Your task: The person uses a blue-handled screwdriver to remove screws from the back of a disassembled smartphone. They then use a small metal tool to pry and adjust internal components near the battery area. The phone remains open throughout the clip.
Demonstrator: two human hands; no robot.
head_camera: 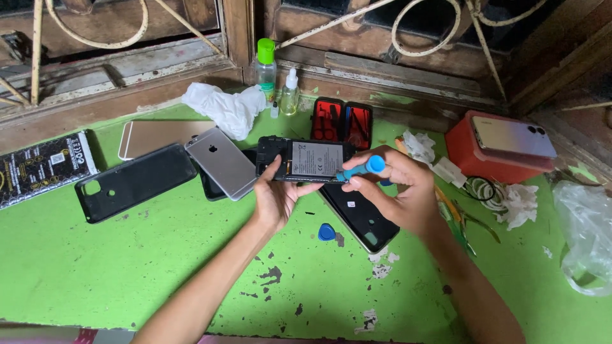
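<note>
In the middle of the frame, the left hand [279, 194] grips the lower edge of an opened phone [306, 160], whose back is off so that the grey battery shows, and holds it a little above the green bench [127, 255]. The right hand [398, 188] is closed around a blue screwdriver [360, 169], and its tip touches the phone near the right side of the battery. Just under the phone, on the bench, lies a black back cover [360, 216], and beside it, lower centre, a small blue pick [326, 232]. To the left of the hands lie a silver phone [221, 162] face down, a black phone case [134, 181] and a gold phone [153, 137]. Above them, near the window frame, there is a crumpled white cloth [223, 108], a clear bottle with a green cap [265, 67] and a small dropper bottle [290, 92]. Behind the opened phone stands an open red tool case [341, 121]. In the upper right, another phone [513, 137] rests on a red box [491, 162], and a clear plastic bag [586, 229] lies at the right edge.
</note>
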